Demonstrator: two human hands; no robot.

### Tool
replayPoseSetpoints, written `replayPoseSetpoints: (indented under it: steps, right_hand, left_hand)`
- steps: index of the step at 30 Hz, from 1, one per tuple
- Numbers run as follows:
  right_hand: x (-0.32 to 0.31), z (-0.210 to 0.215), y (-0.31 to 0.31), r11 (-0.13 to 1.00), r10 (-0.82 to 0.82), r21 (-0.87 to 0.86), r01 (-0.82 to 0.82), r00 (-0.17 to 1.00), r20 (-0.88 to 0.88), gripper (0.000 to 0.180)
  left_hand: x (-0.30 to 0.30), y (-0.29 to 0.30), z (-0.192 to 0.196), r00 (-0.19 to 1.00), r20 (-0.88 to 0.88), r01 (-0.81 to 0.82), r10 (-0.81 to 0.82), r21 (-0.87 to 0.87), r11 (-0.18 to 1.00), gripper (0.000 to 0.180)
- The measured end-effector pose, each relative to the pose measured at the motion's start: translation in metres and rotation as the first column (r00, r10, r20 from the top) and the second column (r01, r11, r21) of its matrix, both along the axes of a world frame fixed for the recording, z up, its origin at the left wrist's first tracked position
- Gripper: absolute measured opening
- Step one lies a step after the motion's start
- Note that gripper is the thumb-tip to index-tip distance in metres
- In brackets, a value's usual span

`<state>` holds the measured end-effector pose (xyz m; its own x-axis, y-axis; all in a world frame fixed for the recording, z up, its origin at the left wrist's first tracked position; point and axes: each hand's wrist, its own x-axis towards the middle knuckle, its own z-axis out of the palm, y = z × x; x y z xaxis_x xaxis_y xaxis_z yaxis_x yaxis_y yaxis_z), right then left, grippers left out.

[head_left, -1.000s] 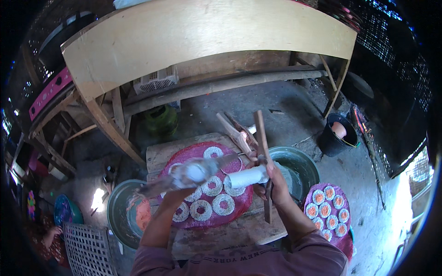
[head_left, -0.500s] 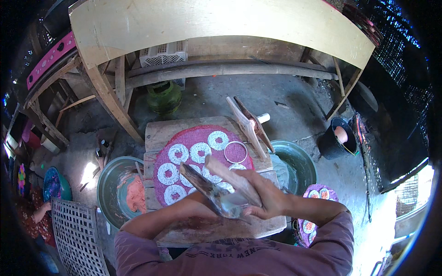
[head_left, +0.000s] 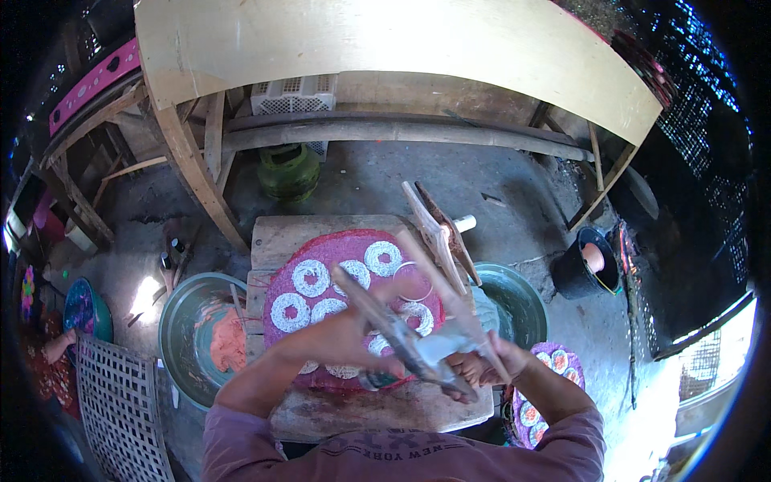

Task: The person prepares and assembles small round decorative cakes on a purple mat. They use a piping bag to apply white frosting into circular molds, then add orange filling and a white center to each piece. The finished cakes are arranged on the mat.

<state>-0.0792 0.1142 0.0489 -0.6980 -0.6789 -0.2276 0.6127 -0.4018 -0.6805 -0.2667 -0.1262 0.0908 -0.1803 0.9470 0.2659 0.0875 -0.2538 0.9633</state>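
Observation:
A wooden press with two long handles (head_left: pixel 377 309) and a pale whitish middle (head_left: pixel 446 345) is held tilted above the near right part of the table. My right hand (head_left: pixel 486 368) is closed round its near end. My left hand (head_left: pixel 361 337) is beside the dark handle, smeared by motion, its fingers partly hidden. Beneath lies a round purple-pink woven mat (head_left: pixel 277 265) with several white lacy dough rings (head_left: pixel 311 278). A thin round hoop (head_left: pixel 401 271) lies on the mat's right side, partly hidden by the pale handle.
A similar wooden press (head_left: pixel 430 217) lies at the table's far right corner. Green basins stand left (head_left: pixel 173 353) with pink dough (head_left: pixel 229 341) and right (head_left: pixel 526 297) with pale dough. A second mat (head_left: pixel 566 353) holds pink-centred rings. A black bucket (head_left: pixel 574 273) stands right.
The press has moved right and nearer to me, and its handles have spread apart. My right hand has shifted to the right with it; my left hand has moved too, now blurred.

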Motion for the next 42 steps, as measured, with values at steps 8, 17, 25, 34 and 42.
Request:
replayPoseSetpoints:
  steps: [8,17,25,34,42]
  right_hand:
    - [-0.073,0.064,0.060,0.871,-0.178,0.459,0.172,0.983,-0.030,0.113]
    - [-0.134,0.028,0.078,0.521,-0.172,0.850,0.080,0.985,0.013,0.096]
    - [-0.142,0.019,0.062,0.398,-0.211,0.889,0.226,0.966,-0.151,0.083]
    - [-0.120,0.028,0.079,0.264,-0.209,0.955,0.133,0.975,-0.078,0.080]
    - [-0.103,0.006,0.060,0.349,-0.321,0.909,0.229,0.940,-0.114,0.074]
  left_hand:
    - [-0.108,0.123,0.015,0.504,0.803,-0.174,-0.319,0.456,0.873,0.063]
    - [-0.156,0.161,-0.124,0.276,0.875,-0.410,-0.398,0.482,0.775,0.045]
    - [-0.168,0.169,-0.137,0.275,0.899,-0.465,-0.342,0.436,0.771,0.042]
    - [-0.143,0.197,-0.152,0.172,0.924,-0.479,-0.341,0.381,0.791,0.043]
    - [-0.128,0.165,-0.148,0.117,0.981,-0.499,-0.152,0.190,0.846,0.047]
